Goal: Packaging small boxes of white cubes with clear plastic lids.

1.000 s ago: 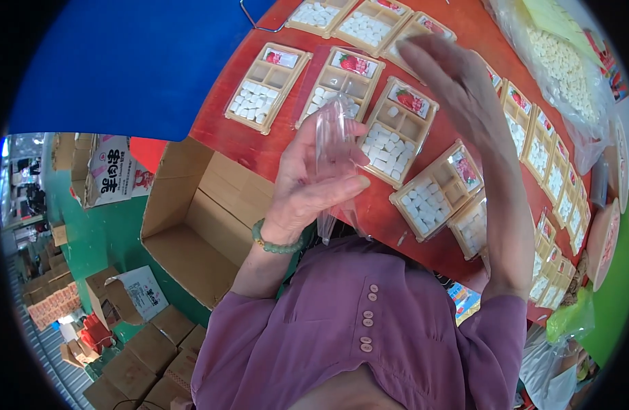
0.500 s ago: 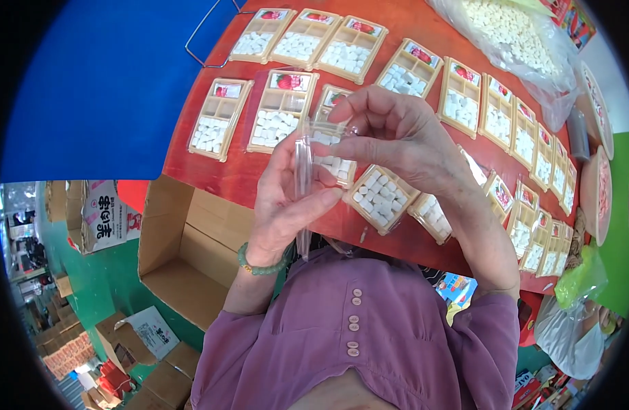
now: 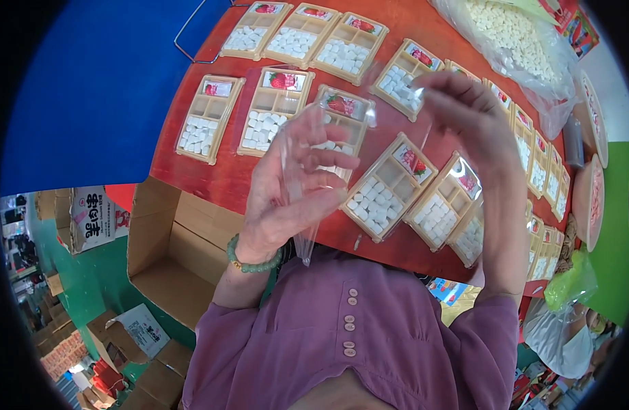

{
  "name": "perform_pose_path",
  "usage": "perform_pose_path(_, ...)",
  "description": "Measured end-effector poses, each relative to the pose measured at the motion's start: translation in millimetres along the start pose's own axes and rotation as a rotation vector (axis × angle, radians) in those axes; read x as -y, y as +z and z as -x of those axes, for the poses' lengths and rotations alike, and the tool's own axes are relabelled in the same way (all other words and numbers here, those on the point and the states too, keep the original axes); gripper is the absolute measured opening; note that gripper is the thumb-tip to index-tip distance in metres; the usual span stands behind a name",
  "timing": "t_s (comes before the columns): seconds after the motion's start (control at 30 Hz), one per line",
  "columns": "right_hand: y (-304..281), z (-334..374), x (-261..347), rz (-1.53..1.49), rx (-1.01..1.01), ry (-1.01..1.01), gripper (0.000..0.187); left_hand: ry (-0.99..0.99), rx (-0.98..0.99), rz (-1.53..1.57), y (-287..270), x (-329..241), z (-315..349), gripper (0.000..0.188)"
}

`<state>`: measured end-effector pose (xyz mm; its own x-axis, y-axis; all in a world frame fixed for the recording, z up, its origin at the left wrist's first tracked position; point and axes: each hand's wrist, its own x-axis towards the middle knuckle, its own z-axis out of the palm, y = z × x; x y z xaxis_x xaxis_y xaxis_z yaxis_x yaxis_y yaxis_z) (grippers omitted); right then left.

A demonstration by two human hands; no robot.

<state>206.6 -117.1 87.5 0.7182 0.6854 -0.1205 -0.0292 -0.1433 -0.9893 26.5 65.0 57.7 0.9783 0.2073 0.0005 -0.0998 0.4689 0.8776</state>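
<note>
My left hand point(image 3: 270, 195) grips thin, clear plastic lids point(image 3: 302, 229) standing on edge, its fingers curled and slightly spread round them. Behind those fingers is a beige compartment tray point(image 3: 342, 104) with a strawberry card and white marshmallow-like pieces, partly hidden. Raised over the table, my right hand point(image 3: 468, 113) is smeared by motion; it pinches what looks like another see-through lid, glinting at the fingertips point(image 3: 420, 96). Just left of it lies a filled tray point(image 3: 408, 76). Below, near the front edge, sit two more filled trays, one point(image 3: 389, 188) beside the other point(image 3: 445, 201).
Rows of similar trays point(image 3: 208, 119) cover the red table point(image 3: 256, 195). A plastic bag of white pieces point(image 3: 512, 41) lies at the far right, near round pans point(image 3: 591, 201). An opened cardboard box point(image 3: 178, 253) stands below the left edge, beside a blue surface point(image 3: 96, 89).
My right hand has pulled away from the lids in my left hand, moving right and up. My left hand has shifted slightly left. The trays near the front edge are less covered.
</note>
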Motion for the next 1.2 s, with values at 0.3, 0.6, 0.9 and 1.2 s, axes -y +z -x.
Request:
perform_pose_path(0.3,-73.6,-53.9,-29.4,-0.127,-0.328,0.081,0.019,0.036,0.001,0.049,-40.5,13.4,6.5,0.066)
perform_pose_path(0.6,-77.8,-79.8,-47.9,-0.063,-0.305,0.136,0.018,0.023,0.021,0.177,-56.8,19.3,8.5,0.071)
perform_pose_path(0.9,-84.3,-91.5,-63.3,0.143,-0.304,0.145,0.014,-0.012,0.056,0.214,-66.9,21.8,9.4,0.082)
perform_pose_path(1.2,-75.6,-94.2,-56.4,0.413,-0.274,0.117,0.016,-0.012,0.088,0.228,-68.0,21.8,8.6,0.087)
